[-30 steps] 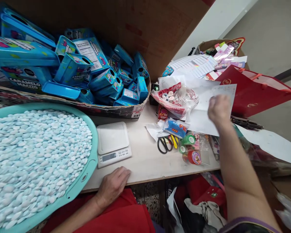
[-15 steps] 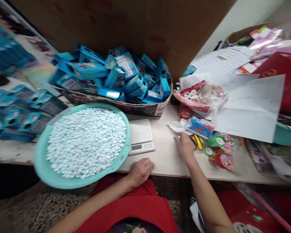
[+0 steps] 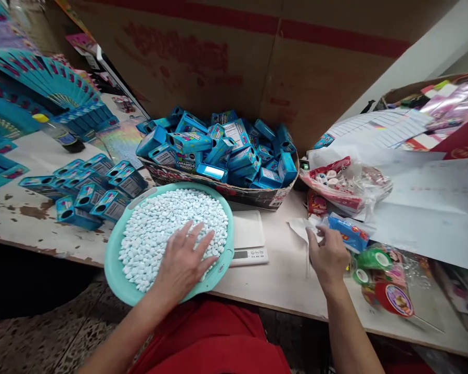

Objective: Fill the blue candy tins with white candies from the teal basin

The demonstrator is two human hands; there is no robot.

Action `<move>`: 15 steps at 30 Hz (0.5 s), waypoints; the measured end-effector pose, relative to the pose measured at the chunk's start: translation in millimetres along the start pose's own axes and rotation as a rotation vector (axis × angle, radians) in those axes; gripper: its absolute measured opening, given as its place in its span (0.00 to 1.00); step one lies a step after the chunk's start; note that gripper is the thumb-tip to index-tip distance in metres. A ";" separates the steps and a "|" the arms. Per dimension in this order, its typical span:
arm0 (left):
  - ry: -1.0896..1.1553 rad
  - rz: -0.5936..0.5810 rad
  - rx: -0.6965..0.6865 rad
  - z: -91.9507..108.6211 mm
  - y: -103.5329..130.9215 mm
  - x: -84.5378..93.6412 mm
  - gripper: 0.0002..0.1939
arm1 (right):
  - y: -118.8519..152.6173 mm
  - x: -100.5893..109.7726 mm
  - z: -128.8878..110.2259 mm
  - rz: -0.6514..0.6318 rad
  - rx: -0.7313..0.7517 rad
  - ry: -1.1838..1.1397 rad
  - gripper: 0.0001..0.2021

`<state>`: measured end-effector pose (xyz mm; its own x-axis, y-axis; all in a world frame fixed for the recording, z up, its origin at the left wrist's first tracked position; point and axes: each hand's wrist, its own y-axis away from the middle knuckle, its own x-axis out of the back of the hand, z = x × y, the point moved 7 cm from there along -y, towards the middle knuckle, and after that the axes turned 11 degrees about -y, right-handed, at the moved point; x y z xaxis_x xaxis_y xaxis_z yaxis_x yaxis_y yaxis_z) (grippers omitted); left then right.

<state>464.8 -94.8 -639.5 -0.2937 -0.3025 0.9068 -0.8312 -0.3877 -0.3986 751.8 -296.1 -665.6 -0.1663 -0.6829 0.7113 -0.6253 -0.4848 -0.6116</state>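
Note:
My left hand (image 3: 184, 262) lies with spread fingers on a heap of small pale-blue candies (image 3: 156, 221). They fill a turquoise plastic basin (image 3: 114, 270) that overhangs the table's front edge. My right hand (image 3: 329, 257) has its thumb and fingers closed at a piece of thin white paper (image 3: 297, 225), apparently gripping it; the fingertips are partly hidden. Just behind that hand is a blue packet (image 3: 349, 232) in clear wrapping. A white digital scale (image 3: 248, 231) stands between the basin and my right hand.
Behind the basin, a carton (image 3: 257, 196) is heaped with blue candy boxes. More open blue boxes (image 3: 86, 195) stand at left, near a bottle (image 3: 62, 136). On the right lie green tape rolls (image 3: 374, 258), a round red item (image 3: 393, 298) and a red candy bag (image 3: 335, 182).
My left hand has moved from the table edge onto the candies and spread its fingers. My right hand has risen slightly at the white paper. The view has shifted left.

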 end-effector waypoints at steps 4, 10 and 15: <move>-0.037 -0.201 0.030 -22.1 3.7 -28.6 0.25 | -92.5 -6.5 -43.8 0.048 0.084 -0.130 0.15; -0.072 -0.324 0.085 -28.6 -12.8 -39.0 0.20 | -204.1 -98.2 -79.6 -0.444 -0.174 -0.108 0.25; -0.098 -0.390 0.079 -39.7 -29.7 -49.2 0.16 | -229.0 -121.6 -76.4 -0.611 -0.309 -0.025 0.23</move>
<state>485.1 -33.8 -666.8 0.0853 -0.1997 0.9761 -0.8316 -0.5539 -0.0406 857.0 -60.4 -585.6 0.3014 -0.3507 0.8867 -0.7908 -0.6115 0.0269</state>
